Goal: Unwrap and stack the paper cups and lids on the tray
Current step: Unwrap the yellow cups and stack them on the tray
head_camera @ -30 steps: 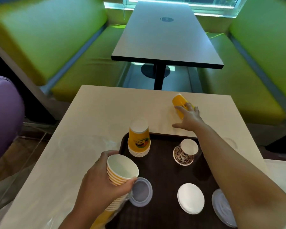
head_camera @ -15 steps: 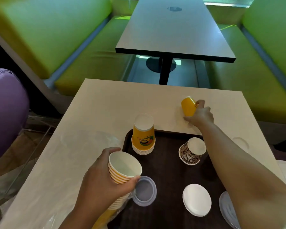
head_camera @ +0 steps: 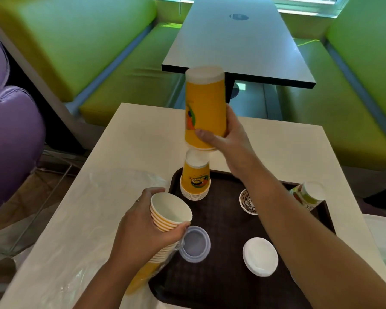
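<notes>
R hand (head_camera: pixel 226 139) grips my upturned yellow cup (head_camera: pixel 204 105) in the air, just above the cup pile (head_camera: pixel 195 181) at the tray (head_camera: pixel 221 284) far-left corner. L hand (head_camera: pixel 143 228) grips a wrapped stack (head_camera: pixel 165 221) at the near-left bench (head_camera: pixel 276 148) edge.

The right hand (head_camera: pixel 226 139) is raised well above the table at the end of a bare forearm that stretches forward and up from the lower right; its thumb and fingers curl round an upside-down yellow cup (head_camera: pixel 204 108). The left hand (head_camera: pixel 143 228) sits lower and nearer, arm entering from the bottom edge, its fingers and thumb wrapped round the top of a tilted stack of cups (head_camera: pixel 167 221).
</notes>
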